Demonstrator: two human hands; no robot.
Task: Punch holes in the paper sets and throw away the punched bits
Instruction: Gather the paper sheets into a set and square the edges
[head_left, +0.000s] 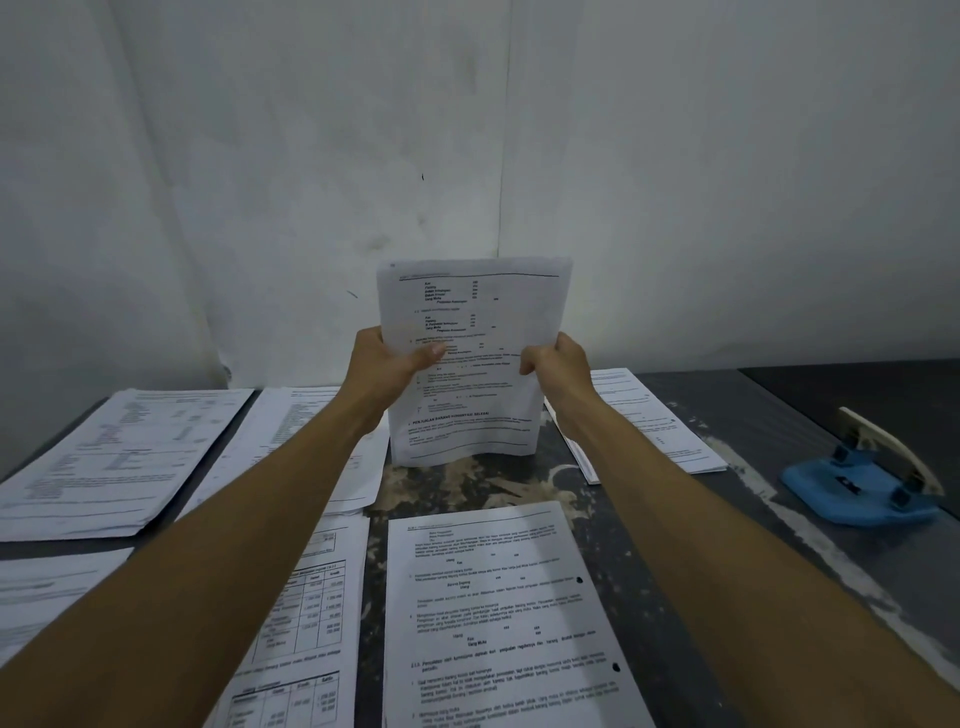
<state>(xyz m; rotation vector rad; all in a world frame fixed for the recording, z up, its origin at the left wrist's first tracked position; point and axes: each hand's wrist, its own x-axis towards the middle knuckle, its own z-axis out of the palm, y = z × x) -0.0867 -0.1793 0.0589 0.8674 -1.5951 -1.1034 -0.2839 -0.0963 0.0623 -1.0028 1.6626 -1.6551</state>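
Paper set (470, 364) upright at centre, bottom edge on table (779, 415), likely to square sheets. Left hand (387, 364) and right hand (558, 364) grip its side edges, thumbs in front. Blue hole punch (862, 483) waits far right. Near set (498, 613) seems already punched.

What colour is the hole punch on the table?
Blue base with a cream lever, seen in the head view.

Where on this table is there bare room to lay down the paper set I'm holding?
Bare table lies between the punched set and the blue hole punch, and a small patch under the held set. The left side is crowded with paper stacks.
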